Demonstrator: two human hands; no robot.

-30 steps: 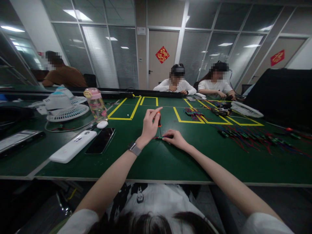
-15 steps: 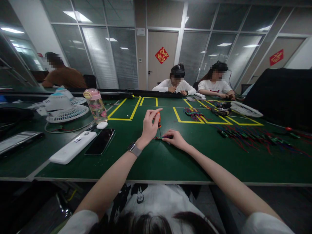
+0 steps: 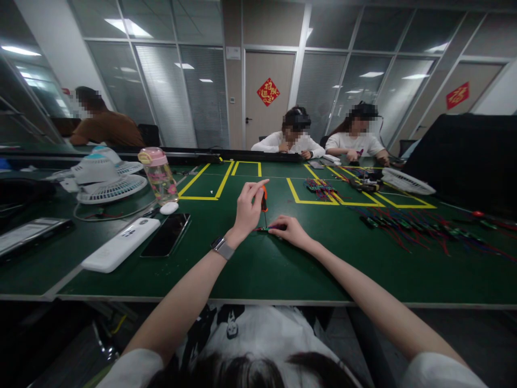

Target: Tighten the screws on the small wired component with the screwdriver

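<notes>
My left hand (image 3: 249, 206) is closed round the orange and black handle of a screwdriver (image 3: 264, 200), its index finger stretched over the top. The screwdriver stands nearly upright, its shaft pointing down at a small green circuit board (image 3: 263, 229) with coloured wires. Whether the tip touches the board is too small to tell. My right hand (image 3: 290, 229) pinches the board's right end against the green table (image 3: 278, 275). The fingers partly cover the board and its wires.
Several wired circuit boards (image 3: 424, 225) lie at right, and another bundle (image 3: 321, 188) sits inside yellow tape. To the left are a black phone (image 3: 166, 235), a white power bank (image 3: 121, 245), a pink-lidded bottle (image 3: 159, 175) and white fans (image 3: 109, 183). Co-workers (image 3: 291, 134) sit across the table.
My hands stay almost in place. The screwdriver's handle shows a different side, more black than before, so it has turned slightly. Across the table, a co-worker's hands have shifted.
</notes>
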